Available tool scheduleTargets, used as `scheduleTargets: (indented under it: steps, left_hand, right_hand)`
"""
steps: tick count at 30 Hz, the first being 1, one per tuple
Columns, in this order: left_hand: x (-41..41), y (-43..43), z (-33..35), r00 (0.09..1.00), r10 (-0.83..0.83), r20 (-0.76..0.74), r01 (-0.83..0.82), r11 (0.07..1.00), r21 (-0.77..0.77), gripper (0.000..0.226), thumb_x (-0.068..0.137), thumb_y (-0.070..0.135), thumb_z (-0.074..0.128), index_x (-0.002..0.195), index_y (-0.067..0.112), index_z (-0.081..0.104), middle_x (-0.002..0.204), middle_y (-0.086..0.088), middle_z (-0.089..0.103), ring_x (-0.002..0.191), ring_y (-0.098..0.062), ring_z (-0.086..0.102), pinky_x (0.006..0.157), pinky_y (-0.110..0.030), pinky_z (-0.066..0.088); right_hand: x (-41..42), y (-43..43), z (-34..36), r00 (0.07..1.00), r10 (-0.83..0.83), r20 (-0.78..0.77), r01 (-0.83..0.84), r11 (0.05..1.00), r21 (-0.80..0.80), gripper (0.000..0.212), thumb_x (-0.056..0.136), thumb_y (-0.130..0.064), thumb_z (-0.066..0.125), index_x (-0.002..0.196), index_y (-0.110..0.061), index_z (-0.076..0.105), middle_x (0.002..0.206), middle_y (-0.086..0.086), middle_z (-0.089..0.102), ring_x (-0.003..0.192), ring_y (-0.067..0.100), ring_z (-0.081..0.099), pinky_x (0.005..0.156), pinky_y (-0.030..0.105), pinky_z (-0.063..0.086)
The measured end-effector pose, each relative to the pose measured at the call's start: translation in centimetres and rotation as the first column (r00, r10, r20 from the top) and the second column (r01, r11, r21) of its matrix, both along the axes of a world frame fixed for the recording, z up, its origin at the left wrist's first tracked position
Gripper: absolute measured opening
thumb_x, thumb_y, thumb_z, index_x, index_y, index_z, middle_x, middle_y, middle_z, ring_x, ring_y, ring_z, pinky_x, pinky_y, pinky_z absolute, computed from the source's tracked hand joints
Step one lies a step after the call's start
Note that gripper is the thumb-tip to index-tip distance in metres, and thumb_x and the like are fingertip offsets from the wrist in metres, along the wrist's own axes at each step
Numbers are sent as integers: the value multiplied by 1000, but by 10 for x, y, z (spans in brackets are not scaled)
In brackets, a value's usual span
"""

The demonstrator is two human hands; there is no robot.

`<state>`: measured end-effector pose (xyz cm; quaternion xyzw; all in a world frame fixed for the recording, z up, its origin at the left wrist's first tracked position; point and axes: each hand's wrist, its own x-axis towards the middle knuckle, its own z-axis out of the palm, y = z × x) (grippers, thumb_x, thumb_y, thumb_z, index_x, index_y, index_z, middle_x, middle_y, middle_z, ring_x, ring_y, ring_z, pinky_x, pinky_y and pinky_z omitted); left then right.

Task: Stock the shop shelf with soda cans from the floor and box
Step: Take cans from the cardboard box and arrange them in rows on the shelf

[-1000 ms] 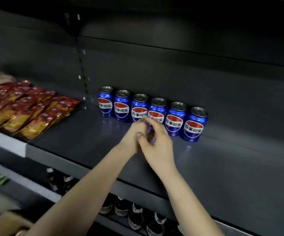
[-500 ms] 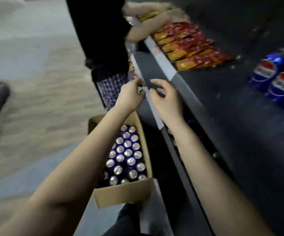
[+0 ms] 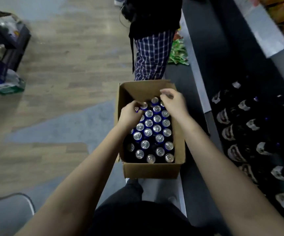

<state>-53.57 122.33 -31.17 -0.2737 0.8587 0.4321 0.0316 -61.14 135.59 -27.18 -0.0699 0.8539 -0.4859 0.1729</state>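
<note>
An open cardboard box (image 3: 152, 170) stands on the floor in front of me, packed with several blue soda cans (image 3: 157, 128) seen from above by their silver tops. My left hand (image 3: 129, 114) is at the box's far left, its fingertips pinching the top of one soda can (image 3: 144, 105). My right hand (image 3: 172, 101) hovers over the cans at the far right of the box, fingers loosely curled, with nothing in it. The shop shelf (image 3: 264, 36) runs along the right edge of the view.
Another person in plaid trousers (image 3: 152, 53) stands just beyond the box. Dark bottles (image 3: 235, 133) fill the lower shelf on the right. Green snack packs (image 3: 178, 51) lie by the shelf base. Bags and boxes (image 3: 3, 79) sit on the floor at far left.
I have turned from the shelf with its row of cans down to the box. Both hands dropped from the shelf edge into the box, and the left hand has taken hold of a can.
</note>
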Motion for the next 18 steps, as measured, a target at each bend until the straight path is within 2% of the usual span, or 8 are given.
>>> scheduleTargets:
  steps: [2,5,8,12,16,18]
  left_hand:
    - [19,-13,-34,990,-6,139,4,1000,9,30,87,13,52,115,14,62,116,-5,66,107,-23,61,86,-26,44]
    - [39,-24,-72,949,-64,307,50,997,55,32,88,12,49,119,13,59,118,-8,64,107,-24,59,79,-25,42]
    - [42,-27,-97,912,-101,398,61,992,112,35,90,12,47,123,12,57,119,-9,63,107,-25,58,77,-25,41]
    - [27,-26,-138,911,-72,407,20,991,130,34,88,13,48,121,13,57,119,-8,63,108,-24,58,81,-28,44]
    - [-3,-18,-209,943,-14,334,-26,993,114,32,87,12,51,119,12,56,118,-7,62,108,-24,58,86,-32,46]
    - [-19,-8,-251,940,-49,337,18,995,94,37,86,13,53,123,11,52,122,-9,58,112,-26,54,87,-33,43]
  right_hand:
    - [7,-7,-37,993,-25,115,20,999,48,24,88,-16,54,110,-16,65,105,-2,64,87,4,54,74,13,39]
    - [18,-7,-80,962,-48,269,11,990,139,23,89,-19,53,109,-18,64,98,-5,61,90,10,55,74,20,36]
    - [19,-4,-111,932,-49,359,-22,981,191,26,90,-20,52,113,-17,63,104,-2,61,93,12,54,75,21,36]
    - [2,-6,-159,926,-56,374,-41,968,246,28,91,-18,52,117,-15,62,112,0,64,92,10,53,78,21,37]
    - [-16,-14,-239,918,-31,394,-94,951,293,27,90,-12,52,116,-11,61,94,-1,61,90,22,58,82,32,46]
    - [-23,-17,-282,913,-16,408,-124,942,313,29,89,-12,52,117,-13,59,100,4,63,93,23,59,84,32,45]
